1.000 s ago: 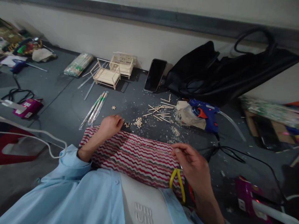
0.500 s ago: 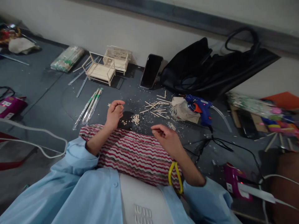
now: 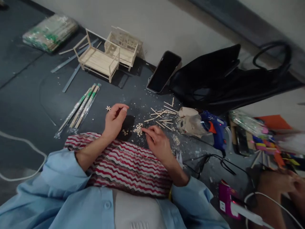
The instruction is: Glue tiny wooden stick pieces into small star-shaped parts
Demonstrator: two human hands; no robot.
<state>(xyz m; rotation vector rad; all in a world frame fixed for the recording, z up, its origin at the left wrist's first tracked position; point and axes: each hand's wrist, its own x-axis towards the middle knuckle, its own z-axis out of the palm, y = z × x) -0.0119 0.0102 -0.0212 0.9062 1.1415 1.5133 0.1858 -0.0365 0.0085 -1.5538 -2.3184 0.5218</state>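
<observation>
My left hand (image 3: 115,122) is closed in a pinch above the dark tabletop; anything between its fingertips is too small to make out. My right hand (image 3: 159,142) reaches with thumb and index finger close together to the edge of a pile of tiny cut wooden bits (image 3: 138,129). Whether a bit is caught between them I cannot tell. A smaller scatter of bits (image 3: 125,132) lies between the hands. Just beyond the left hand rests a small flower-shaped wooden piece (image 3: 108,108). Thin wooden sticks (image 3: 164,114) lie loosely beyond the right hand.
Two miniature wooden furniture frames (image 3: 98,60) stand at the back beside a propped phone (image 3: 164,71). Wrapped sticks (image 3: 81,108) lie at left. A blue glue gun (image 3: 218,130) and black bag (image 3: 214,82) are at right. Another person's arm (image 3: 269,190) shows lower right.
My right hand has moved left and forward to the pile of bits, its fingers drawn closer together. My left hand stays pinched near the same place. The whole view has tilted.
</observation>
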